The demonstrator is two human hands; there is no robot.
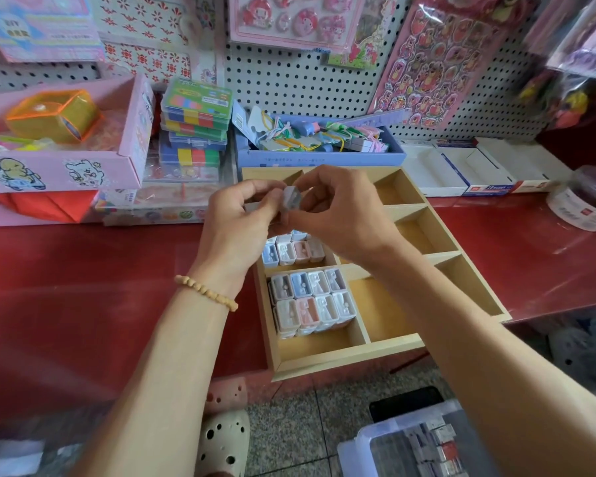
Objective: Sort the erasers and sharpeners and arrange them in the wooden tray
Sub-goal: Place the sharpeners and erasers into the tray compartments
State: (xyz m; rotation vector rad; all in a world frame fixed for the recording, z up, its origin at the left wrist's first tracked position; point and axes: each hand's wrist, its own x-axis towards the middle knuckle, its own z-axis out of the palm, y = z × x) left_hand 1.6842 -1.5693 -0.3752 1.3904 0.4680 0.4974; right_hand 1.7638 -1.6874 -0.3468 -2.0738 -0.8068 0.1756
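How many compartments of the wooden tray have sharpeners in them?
2, both in the wooden tray's left column: the near one holds a packed block of sharpeners, the next one back a row partly hidden by the hands, so more may be concealed.

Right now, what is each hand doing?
Left hand: pinching the grey sharpener.
Right hand: pinching the same sharpener from the other side.

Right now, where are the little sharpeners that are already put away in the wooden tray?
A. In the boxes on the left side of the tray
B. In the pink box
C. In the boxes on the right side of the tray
A: the sharpeners fill the left compartments of the wooden tray, while the right compartments hold none.
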